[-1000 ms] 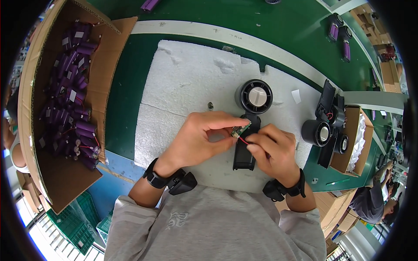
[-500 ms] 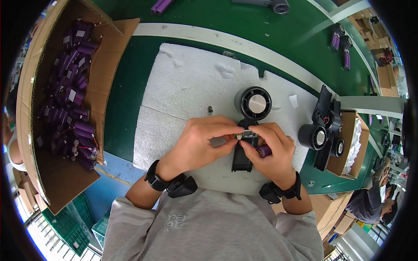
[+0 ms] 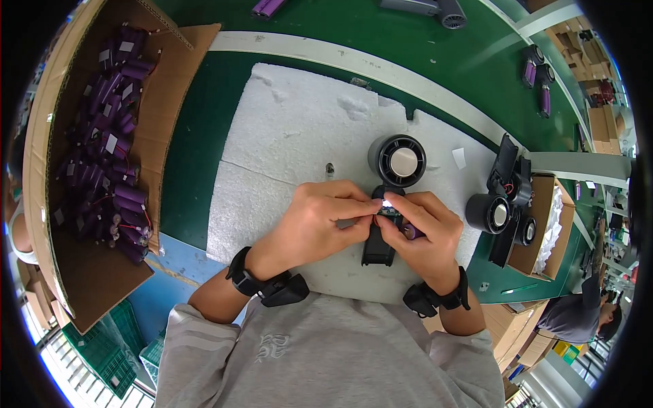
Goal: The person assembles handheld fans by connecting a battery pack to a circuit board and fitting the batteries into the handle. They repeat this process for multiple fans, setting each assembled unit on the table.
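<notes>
A black handheld fan (image 3: pixel 398 161) lies on a white foam sheet (image 3: pixel 292 129), its round head away from me and its opened handle (image 3: pixel 378 250) toward me. Over the handle, the fingertips of my left hand (image 3: pixel 313 221) pinch the left end of a small circuit board (image 3: pixel 389 210). My right hand (image 3: pixel 430 234) grips the board's other end between thumb and forefinger. A purple battery (image 3: pixel 411 232) shows partly under the right hand's curled fingers. Whether wires join it to the board is hidden by my fingers.
On the left stands a cardboard box (image 3: pixel 183 88) of purple batteries (image 3: pixel 109 143). More black fans (image 3: pixel 488 213) lie to the right beside a small carton (image 3: pixel 542 231). Across a pale rail (image 3: pixel 299 46) on the green table are a grey fan (image 3: pixel 435 10) and loose batteries. A co-worker (image 3: pixel 578 313) is at far right.
Both hands stay over the handle, and the circuit board has tilted slightly between the fingertips. The view has shifted a little. The co-worker at far right has moved an arm.
</notes>
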Demonstrator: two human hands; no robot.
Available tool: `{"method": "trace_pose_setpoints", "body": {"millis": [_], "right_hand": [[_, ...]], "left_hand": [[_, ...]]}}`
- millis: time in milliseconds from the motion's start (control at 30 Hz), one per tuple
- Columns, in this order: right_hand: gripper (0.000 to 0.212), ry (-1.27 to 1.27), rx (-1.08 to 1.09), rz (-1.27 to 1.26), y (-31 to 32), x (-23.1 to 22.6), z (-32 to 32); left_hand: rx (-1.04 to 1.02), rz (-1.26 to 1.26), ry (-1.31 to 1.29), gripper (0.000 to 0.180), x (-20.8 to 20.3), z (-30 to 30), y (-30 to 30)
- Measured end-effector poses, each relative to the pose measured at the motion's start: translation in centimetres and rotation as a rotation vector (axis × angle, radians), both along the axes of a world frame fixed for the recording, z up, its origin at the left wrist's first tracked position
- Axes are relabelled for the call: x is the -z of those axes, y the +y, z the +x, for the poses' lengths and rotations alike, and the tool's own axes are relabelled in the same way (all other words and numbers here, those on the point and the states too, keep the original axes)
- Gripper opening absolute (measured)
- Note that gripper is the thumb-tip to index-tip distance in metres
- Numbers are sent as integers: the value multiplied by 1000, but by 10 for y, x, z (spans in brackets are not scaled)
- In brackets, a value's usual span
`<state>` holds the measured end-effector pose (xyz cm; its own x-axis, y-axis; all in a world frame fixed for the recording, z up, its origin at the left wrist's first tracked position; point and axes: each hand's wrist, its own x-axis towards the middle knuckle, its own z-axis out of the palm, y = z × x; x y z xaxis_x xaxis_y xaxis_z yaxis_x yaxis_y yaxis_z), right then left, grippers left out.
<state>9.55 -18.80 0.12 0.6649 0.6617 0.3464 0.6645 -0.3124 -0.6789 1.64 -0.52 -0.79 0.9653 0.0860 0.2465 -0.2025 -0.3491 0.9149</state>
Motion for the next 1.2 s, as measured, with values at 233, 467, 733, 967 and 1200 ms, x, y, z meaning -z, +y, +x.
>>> {"method": "trace_pose_setpoints", "body": {"millis": [233, 467, 733, 967, 1200], "right_hand": [[33, 180, 59, -3, 2, -10, -1], [26, 169, 48, -62, -9, -10, -3], [24, 120, 108, -72, -2, -11, -7], [23, -6, 71, -74, -3, -7, -2], [21, -45, 86, -146, -5, -11, -1]], "left_hand": [[49, -115, 82, 28, 0, 3, 4], [69, -200, 193, 35, -4, 5, -2], [103, -224, 280, 37, -8, 6, -2], [80, -235, 276, 34, -7, 9, -3], [88, -230, 286, 34, -6, 12, -5]]}}
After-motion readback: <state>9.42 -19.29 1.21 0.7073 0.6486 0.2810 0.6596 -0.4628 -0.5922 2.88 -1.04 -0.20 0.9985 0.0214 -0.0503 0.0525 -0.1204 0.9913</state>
